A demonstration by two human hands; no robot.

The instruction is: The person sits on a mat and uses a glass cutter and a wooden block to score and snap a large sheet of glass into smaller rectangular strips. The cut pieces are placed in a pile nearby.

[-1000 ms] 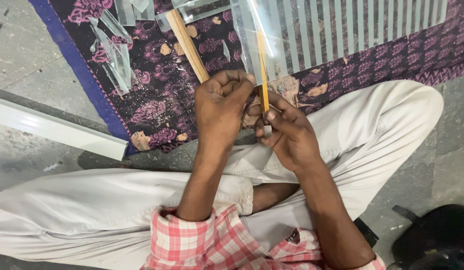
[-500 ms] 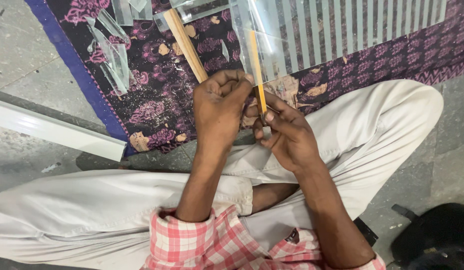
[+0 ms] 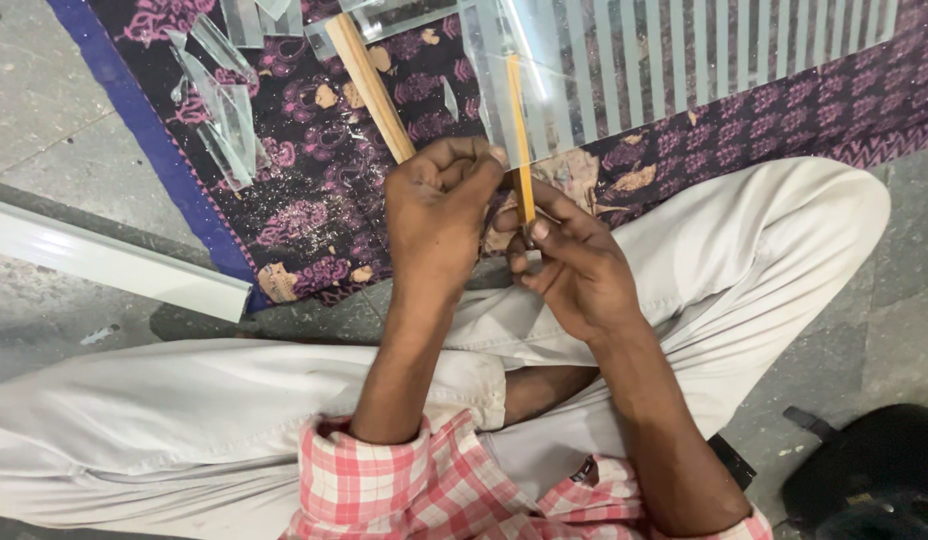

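Head view: a thin yellow stick (image 3: pixel 520 140) stands nearly upright between both hands, at the middle of the frame, above the person's crossed legs. Its lower end sits in the right hand (image 3: pixel 574 270), pinched between thumb and fingertips. Its upper part runs inside a clear sleeve (image 3: pixel 504 90), a narrow transparent wrapper that rises from the hands toward the top edge.

The left hand (image 3: pixel 439 215) is clenched, fingers curled over, its fingertips pressing on the base of the sleeve just beside the stick. Whether it also grips the stick cannot be told. The two hands touch at the fingertips.

A wooden stick (image 3: pixel 369 85), thicker and pale brown, lies tilted on the cloth behind the left hand; its lower end is hidden by that hand.

A row of clear strips (image 3: pixel 704 60) lies side by side on the cloth to the right of the sleeve, reaching the top right corner. More loose clear pieces (image 3: pixel 219 100) lie scattered at top left.

All of these rest on a dark cloth (image 3: pixel 314 200) with a pink floral print and a blue edge, spread on the grey floor (image 3: pixel 54 120). A white bar (image 3: pixel 114 265) lies on the floor at left, just beside the cloth's corner.

The person sits cross-legged in white trousers (image 3: pixel 754 260) and a red-and-white checked shirt (image 3: pixel 384 490). A black object (image 3: pixel 874 470) sits at bottom right.
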